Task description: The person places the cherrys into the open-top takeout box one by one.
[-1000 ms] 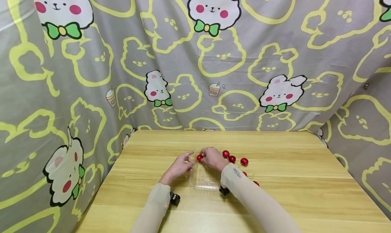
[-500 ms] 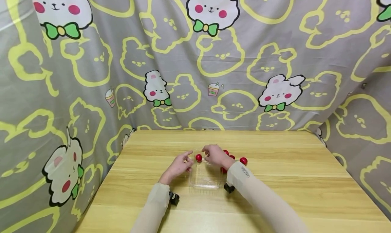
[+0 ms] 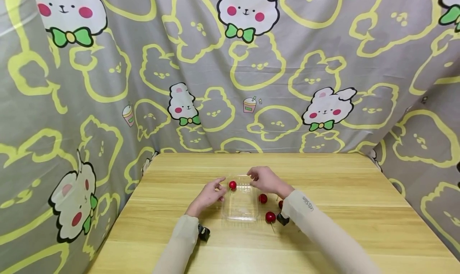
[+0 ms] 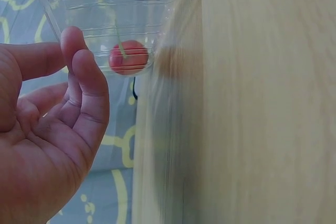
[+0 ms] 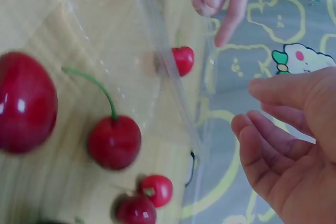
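Note:
A clear plastic box (image 3: 240, 217) stands on the table with one red cherry (image 3: 232, 185) at its far left corner. My left hand (image 3: 209, 194) is at the box's left side; in the left wrist view its loosely bent fingers (image 4: 90, 85) overlap the clear wall, and whether they touch it I cannot tell. Over the far right of the box hangs my right hand (image 3: 267, 181), thumb and fingers apart with nothing between them in the right wrist view. Right of the box lie more cherries, among them a stemmed cherry (image 5: 114, 142) and a large-looking near cherry (image 5: 23, 103).
The wooden table (image 3: 341, 210) reaches back to a grey curtain (image 3: 212, 66) printed with yellow outlines and white animal faces. More cherries, such as one cherry (image 3: 270, 217) by the near right corner, lie beside the box. The right forearm hides part of that area.
My right hand has let go of the cherry in the box and moved right, over the box's far right edge. The left hand has stayed about where it was.

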`<move>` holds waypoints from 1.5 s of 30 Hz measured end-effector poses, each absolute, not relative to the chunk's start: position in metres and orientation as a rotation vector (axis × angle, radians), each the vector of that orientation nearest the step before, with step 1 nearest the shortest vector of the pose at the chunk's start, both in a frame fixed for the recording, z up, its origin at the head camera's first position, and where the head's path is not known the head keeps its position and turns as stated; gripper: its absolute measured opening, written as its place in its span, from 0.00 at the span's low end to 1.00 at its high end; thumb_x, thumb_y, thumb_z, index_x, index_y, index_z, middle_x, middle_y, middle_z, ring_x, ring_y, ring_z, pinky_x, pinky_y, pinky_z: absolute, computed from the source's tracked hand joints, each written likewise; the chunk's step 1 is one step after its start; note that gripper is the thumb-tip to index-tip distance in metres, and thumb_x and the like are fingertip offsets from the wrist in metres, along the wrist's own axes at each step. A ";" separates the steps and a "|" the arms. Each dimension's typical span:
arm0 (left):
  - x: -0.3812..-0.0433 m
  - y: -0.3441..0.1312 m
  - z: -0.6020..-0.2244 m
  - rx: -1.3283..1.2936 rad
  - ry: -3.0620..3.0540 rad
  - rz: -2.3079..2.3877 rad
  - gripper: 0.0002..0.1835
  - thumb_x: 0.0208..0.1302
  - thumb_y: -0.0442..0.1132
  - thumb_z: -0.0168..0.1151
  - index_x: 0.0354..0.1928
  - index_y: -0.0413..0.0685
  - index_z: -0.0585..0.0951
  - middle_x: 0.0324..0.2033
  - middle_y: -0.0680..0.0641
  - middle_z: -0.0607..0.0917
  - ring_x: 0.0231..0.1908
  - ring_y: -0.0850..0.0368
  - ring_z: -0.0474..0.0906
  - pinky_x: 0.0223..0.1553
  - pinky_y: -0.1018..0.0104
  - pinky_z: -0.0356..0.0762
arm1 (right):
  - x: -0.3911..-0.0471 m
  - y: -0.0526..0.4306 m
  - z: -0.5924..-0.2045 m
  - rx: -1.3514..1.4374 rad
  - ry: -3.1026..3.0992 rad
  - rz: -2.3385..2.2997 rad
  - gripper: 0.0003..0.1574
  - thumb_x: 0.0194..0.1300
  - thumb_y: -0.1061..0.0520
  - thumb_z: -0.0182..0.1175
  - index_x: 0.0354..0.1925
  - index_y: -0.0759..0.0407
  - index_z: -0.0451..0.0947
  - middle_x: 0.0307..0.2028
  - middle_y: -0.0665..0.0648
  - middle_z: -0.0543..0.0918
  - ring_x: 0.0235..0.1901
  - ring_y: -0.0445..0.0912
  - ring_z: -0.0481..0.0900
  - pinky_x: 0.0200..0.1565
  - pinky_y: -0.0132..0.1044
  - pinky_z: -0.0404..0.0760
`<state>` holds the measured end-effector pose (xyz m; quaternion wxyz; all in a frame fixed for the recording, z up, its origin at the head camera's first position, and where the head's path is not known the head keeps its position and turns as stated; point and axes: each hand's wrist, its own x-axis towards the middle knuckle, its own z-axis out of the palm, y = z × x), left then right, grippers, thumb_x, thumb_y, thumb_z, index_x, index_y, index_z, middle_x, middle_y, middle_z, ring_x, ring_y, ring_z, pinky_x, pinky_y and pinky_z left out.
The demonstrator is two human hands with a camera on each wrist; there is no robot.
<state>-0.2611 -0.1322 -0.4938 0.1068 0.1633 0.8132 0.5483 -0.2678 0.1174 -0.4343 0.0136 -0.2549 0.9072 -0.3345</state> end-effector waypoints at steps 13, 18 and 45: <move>-0.251 -0.130 -0.476 0.493 2.365 1.614 0.29 0.68 0.28 0.51 0.68 0.27 0.56 0.35 0.34 0.76 0.26 0.49 0.79 0.35 0.46 0.81 | -0.255 0.175 -0.419 -0.803 2.735 -1.091 0.09 0.61 0.61 0.63 0.42 0.59 0.79 0.31 0.49 0.79 0.30 0.42 0.76 0.32 0.36 0.79; -0.255 -0.131 -0.483 0.493 2.373 1.599 0.29 0.69 0.29 0.52 0.69 0.29 0.56 0.35 0.36 0.76 0.26 0.50 0.79 0.35 0.47 0.81 | -0.251 0.194 -0.423 -0.800 2.729 -1.072 0.08 0.62 0.62 0.61 0.42 0.60 0.79 0.30 0.50 0.78 0.26 0.42 0.75 0.27 0.34 0.78; -0.259 -0.125 -0.490 0.478 2.385 1.600 0.28 0.68 0.29 0.53 0.68 0.32 0.60 0.33 0.42 0.75 0.23 0.58 0.78 0.32 0.55 0.83 | -0.219 0.266 -0.470 -0.864 2.661 -0.931 0.16 0.53 0.54 0.70 0.39 0.60 0.79 0.37 0.53 0.80 0.33 0.44 0.77 0.32 0.32 0.77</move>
